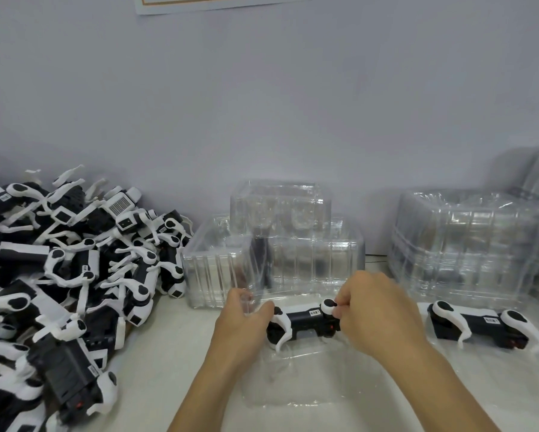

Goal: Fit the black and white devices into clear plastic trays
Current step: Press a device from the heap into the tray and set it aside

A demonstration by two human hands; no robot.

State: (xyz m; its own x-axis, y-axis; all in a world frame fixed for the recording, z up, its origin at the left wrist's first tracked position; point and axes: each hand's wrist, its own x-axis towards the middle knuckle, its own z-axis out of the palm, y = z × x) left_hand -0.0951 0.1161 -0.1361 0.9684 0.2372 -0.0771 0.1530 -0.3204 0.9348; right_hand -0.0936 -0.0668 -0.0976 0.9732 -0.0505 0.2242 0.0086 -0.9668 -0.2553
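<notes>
**A:** What's nearest the camera?

**B:** Two bare forearms reach in over a pale tabletop [174,353]. Under them lies a clear, thin moulded plastic tray [296,385], open and flat on the table.

**A:** And the hands?

**B:** The left hand [241,319] has its fingers curled round the left end of a black-bodied device with white curved arms and a small white label [302,321]. It also seems to pinch the clear plastic edge rising there, though the glare makes that hard to tell. The right hand [371,310] grips the device's right end, fingertips closed on the round white cap with a black centre.

**A:** Where does the device sit?

**B:** Across the far part of the tray, lengthwise left to right, between the two hands.

**A:** Anything beside it?

**B:** To the right, well apart from the hands, a second black and white device [477,327] lies on clear plastic. To the left, a big loose heap of black and white devices [65,269] covers the table.

**A:** Farther back?

**B:** A stack of clear plastic trays [277,241] stands just behind the hands, with a taller clear stack [473,241] at the right. Behind them is a plain pale wall [262,88], with the bottom edge of a white paper sheet [221,3] at the top.
</notes>
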